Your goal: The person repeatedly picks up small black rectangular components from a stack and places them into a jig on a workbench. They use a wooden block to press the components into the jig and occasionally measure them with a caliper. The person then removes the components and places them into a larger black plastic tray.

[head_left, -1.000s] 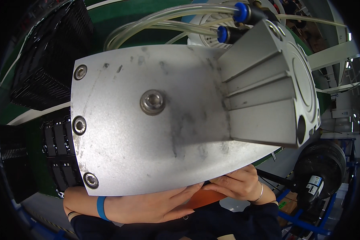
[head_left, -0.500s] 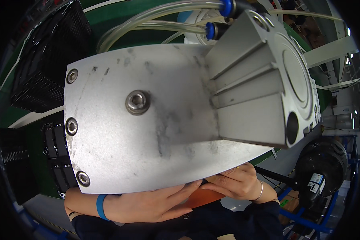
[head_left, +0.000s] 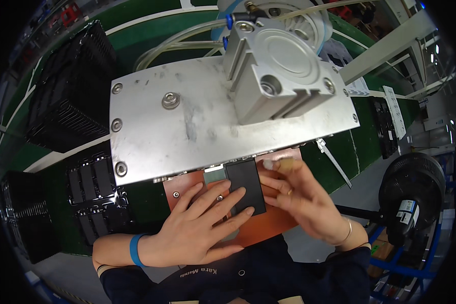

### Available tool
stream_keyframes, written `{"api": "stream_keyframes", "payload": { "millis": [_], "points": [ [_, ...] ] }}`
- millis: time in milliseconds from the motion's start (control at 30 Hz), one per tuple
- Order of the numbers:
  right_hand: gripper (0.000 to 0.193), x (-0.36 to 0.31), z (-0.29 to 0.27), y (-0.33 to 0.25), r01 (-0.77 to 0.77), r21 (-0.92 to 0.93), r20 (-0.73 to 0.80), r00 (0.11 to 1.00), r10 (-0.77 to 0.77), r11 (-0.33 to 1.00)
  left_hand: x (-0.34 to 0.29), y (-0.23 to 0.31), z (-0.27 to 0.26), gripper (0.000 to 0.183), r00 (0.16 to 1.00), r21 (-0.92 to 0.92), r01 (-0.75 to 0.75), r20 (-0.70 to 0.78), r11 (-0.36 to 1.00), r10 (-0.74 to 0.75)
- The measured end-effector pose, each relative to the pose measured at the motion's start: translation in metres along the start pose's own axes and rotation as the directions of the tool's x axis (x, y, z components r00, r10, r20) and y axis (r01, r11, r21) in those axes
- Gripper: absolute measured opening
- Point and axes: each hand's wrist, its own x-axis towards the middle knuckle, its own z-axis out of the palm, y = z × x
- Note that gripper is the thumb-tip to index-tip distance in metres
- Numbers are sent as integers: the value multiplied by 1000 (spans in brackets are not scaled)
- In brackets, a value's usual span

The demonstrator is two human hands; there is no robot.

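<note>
My left hand [head_left: 201, 223] lies flat with fingers spread. Its fingertips rest on a flat black rectangular piece [head_left: 248, 187], which sits on an orange-brown base plate [head_left: 266, 228] with screws in it. At the piece's right edge is my right hand [head_left: 309, 202], its fingers loosely curled and apart, with no object visible between them. One of its fingertips looks whitish. Directly beyond both hands hangs a silver metal plate [head_left: 152, 147] carrying a square pneumatic cylinder [head_left: 283, 71]; the far end of the black piece runs under its edge and is hidden.
Black trays [head_left: 93, 180] with dark rectangular parts lie to the left, beside tall stacks of black trays [head_left: 68, 91]. A caliper-like metal tool [head_left: 334, 161] lies right of the plate on the green bench. Clear air tubes [head_left: 182, 38] reach the cylinder. A black fan [head_left: 410, 187] stands right.
The view has drawn back, so the metal plate looks smaller and no longer covers the work below. My left fingers have spread over the black piece; my right hand has moved away from the left.
</note>
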Motion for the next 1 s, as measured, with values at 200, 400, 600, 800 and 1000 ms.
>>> {"api": "stream_keyframes", "payload": {
  "millis": [200, 400, 600, 800, 1000],
  "points": [
    [40, 27, -6, -9, -124, -341, -77, 992, 104, 932, -1, 8, -7, 43, 975, 9, -138, -177, 990, 138],
    [37, 3, -22, 14, 226, -205, -40, 970, -238, 952, -8, 9, -16, 19, 964, -513, -52, -251, 857, -92],
    [11, -35, 8, 8, 667, -654, 695, 345, -631, -356, -15, 24, -14, 53, 821, -840, 507, 539, -193, -191],
    [19, -25, -11, 17, 658, -570, 731, 135, -668, -491, -13, 43, -8, 17, 846, -896, 354, 429, -270, -317],
    [47, -2, -178, 34, -76, -996, -16, 588, -808, -35, -14, 49, -9, 22, 694, -982, 149, 18, 119, -720]
  ]
}}
